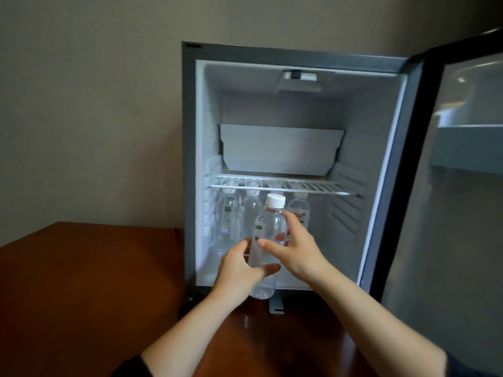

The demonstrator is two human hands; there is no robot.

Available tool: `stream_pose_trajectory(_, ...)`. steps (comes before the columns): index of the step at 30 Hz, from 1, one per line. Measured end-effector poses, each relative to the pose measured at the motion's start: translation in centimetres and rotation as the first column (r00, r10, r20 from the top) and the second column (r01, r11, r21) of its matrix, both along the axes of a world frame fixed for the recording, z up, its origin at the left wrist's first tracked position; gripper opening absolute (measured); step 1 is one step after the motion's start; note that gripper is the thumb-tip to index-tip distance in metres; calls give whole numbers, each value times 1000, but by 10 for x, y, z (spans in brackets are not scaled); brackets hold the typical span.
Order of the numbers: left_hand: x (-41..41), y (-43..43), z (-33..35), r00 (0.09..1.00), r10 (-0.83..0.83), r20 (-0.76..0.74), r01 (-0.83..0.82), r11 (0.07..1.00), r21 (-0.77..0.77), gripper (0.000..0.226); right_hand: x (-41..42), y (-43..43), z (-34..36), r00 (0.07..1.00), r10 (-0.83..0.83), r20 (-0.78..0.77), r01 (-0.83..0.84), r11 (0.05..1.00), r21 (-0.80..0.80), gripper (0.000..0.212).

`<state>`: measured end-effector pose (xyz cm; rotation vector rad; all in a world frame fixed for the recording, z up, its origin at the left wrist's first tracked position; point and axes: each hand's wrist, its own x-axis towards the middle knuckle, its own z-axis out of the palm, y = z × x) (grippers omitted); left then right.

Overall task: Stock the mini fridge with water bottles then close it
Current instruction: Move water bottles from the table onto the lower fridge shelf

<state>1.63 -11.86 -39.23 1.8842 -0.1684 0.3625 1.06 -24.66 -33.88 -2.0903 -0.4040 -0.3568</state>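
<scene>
Both forearms reach forward to the open mini fridge. The left hand grips the lower part of a clear water bottle. The right hand holds its middle, thumb across the front. The bottle is upright before the lower compartment, where other bottles stand under the wire shelf.

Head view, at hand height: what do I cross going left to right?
Wooden tabletop → left hand → held water bottle → right hand → open fridge door.
</scene>
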Motion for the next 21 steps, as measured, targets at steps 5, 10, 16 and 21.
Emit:
stream_pose_trajectory(5,22,-36,2,990,-138,-15,138,990,7,49,27,-27,-7,987,-160,6,159,985,59,57)
stream_pose_trajectory(10,38,-61,-1,980,-199,-21,199,980,20,44,42,-44,-14,949,-310,-46,308,950,-45,52)
stream_pose_trajectory(16,55,-72,-12,969,-238,-68,245,960,132,54,56,-48,-22,851,-521,-66,513,851,-111,58)
stream_pose_trajectory(21,59,-65,-18,979,-195,-55,202,927,315,55,69,-45,-24,796,-603,-59,592,795,-135,63)
